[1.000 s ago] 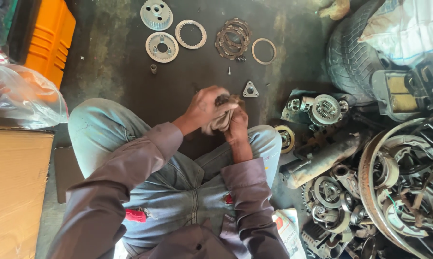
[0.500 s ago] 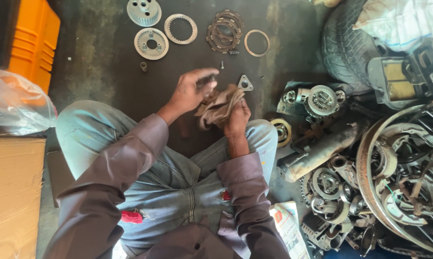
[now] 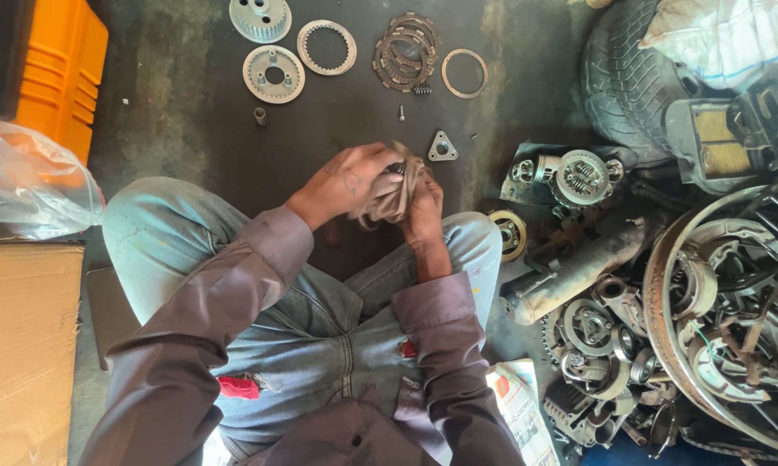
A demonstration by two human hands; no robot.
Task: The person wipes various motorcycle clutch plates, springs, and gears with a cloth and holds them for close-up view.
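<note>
Left hand [image 3: 348, 183] and right hand [image 3: 423, 203] both closed around a grey rag [image 3: 392, 192] bunched over a small dark part [image 3: 395, 167], held above the lap for wiping. Clutch plates [image 3: 406, 52] and triangular plate [image 3: 442, 147] lie spread on the floor [image 3: 191, 129] ahead.

The rag [image 3: 392, 192] bunched between the left hand [image 3: 348, 181] and right hand [image 3: 423, 207] conceals nearly all of a small dark part [image 3: 395, 167], so its type cannot be determined. The tyre [image 3: 632, 78] and orange crate [image 3: 57, 73] are cut off by the top edge.
</note>
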